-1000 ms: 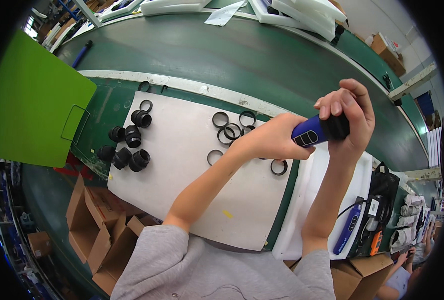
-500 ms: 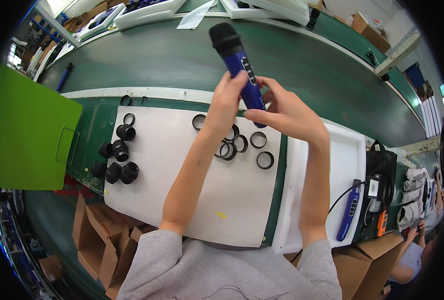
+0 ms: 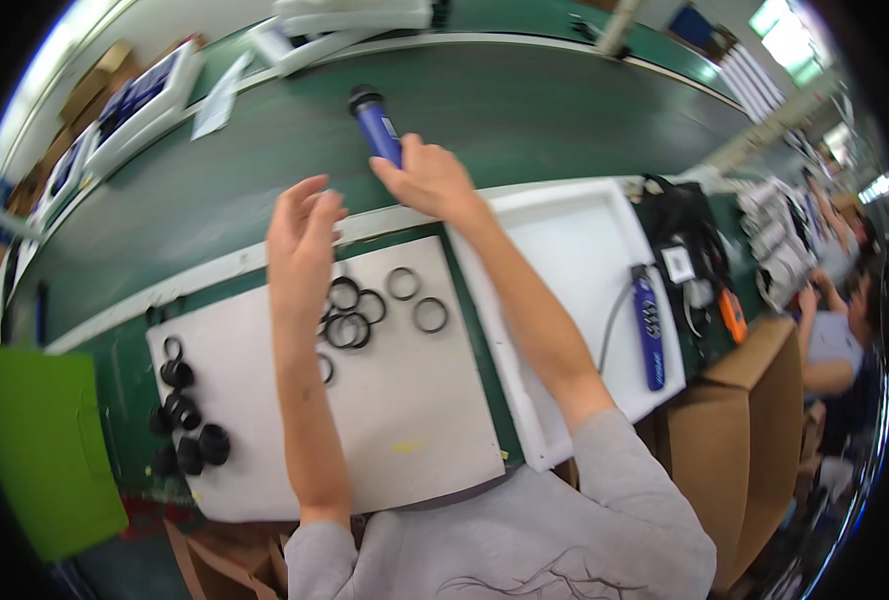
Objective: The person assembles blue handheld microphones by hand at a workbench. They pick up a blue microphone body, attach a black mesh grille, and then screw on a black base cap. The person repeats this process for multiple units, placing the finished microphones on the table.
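Observation:
A blue microphone (image 3: 379, 132) with a black head is over the dark green surface, its lower end gripped by my right hand (image 3: 427, 178). The thumb lies along one side and the fingers on the other. My left hand (image 3: 303, 225) is raised to the left of it, fingers loosely apart and nothing in them. Below the hands a white sheet (image 3: 405, 400) carries several black rings (image 3: 404, 284), some overlapping. The left forearm hides part of them. At the sheet's left side stand several short black cylindrical pieces (image 3: 215, 444).
A white foam tray (image 3: 565, 240) sits at the right, with another blue microphone (image 3: 649, 330) and a cable. Beyond it are a black bag (image 3: 680, 215) and an orange tool (image 3: 733, 315). A green panel (image 3: 40, 440) stands at left, a cardboard box (image 3: 735, 440) at lower right. Other people work far right.
My left hand has let go of the microphone and drawn away to the left. The right hand now holds it alone, lower on its body. The whole view has turned rightward.

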`<state>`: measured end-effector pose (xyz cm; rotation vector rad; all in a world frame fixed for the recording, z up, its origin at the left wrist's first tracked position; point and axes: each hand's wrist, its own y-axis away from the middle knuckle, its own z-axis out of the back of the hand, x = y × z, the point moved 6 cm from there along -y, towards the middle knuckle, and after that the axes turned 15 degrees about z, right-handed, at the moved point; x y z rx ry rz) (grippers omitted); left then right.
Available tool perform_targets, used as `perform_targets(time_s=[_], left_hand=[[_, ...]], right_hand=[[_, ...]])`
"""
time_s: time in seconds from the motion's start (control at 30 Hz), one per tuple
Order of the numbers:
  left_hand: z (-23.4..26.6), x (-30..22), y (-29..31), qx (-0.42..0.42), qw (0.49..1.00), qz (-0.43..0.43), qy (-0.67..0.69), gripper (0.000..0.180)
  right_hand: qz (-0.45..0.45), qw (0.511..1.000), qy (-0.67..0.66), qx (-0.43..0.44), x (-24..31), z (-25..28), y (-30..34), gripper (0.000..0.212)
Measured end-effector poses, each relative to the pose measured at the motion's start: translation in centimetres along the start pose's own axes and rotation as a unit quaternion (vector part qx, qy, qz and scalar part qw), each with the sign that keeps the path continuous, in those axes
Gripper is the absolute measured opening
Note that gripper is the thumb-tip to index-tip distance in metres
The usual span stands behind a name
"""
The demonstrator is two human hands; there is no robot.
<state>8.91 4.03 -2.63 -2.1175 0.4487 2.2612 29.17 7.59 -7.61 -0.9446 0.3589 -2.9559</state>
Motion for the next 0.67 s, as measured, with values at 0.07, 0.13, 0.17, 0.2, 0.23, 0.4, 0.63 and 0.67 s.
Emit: perform_targets(time_s=[0.07, 0.13, 0.17, 0.2, 0.23, 0.4, 0.63, 0.67], left_hand=[[-0.2, -0.4, 0.7, 0.013, 1.000, -0.005, -0.016, 0.041], [-1.2, -1.0, 1.1, 0.045, 0.998, -0.014, -0.028, 0.038], [-1.4, -1.1, 1.2, 0.061, 0.997, -0.019, -0.031, 0.037], [-1.5, -1.2, 1.3, 0.075, 0.996, -0.024, -0.034, 0.036], [-1.5, -1.3, 1.3, 0.079, 0.996, -0.026, -0.036, 0.035], [-0.9, -1.2, 1.4, 0.034, 0.995, -0.049, -0.079, 0.033], [0.1, -2.9, 3.1, 0.036, 0.993, -0.047, -0.102, 0.033], [0.1, -3.0, 3.2, 0.053, 0.991, -0.050, -0.114, 0.034]], right_hand=[[-0.028, 0.999, 0.034, -0.025, -0.5, -0.5, -1.5, 0.059], [-0.057, 0.995, 0.072, -0.049, -2.2, -0.4, -3.2, 0.057], [-0.066, 0.992, 0.086, -0.056, -2.7, -0.4, -3.9, 0.056], [-0.081, 0.990, 0.107, -0.053, -3.5, -0.4, -4.4, 0.056], [-0.094, 0.987, 0.122, -0.053, -4.2, -0.7, -5.0, 0.056], [-0.133, 0.976, 0.170, -0.009, -5.3, -2.2, -5.7, 0.055], [-0.036, 0.976, 0.200, 0.081, -0.7, -0.2, -3.9, 0.071], [-0.010, 0.975, 0.200, 0.100, 0.1, 0.6, -2.8, 0.072]])
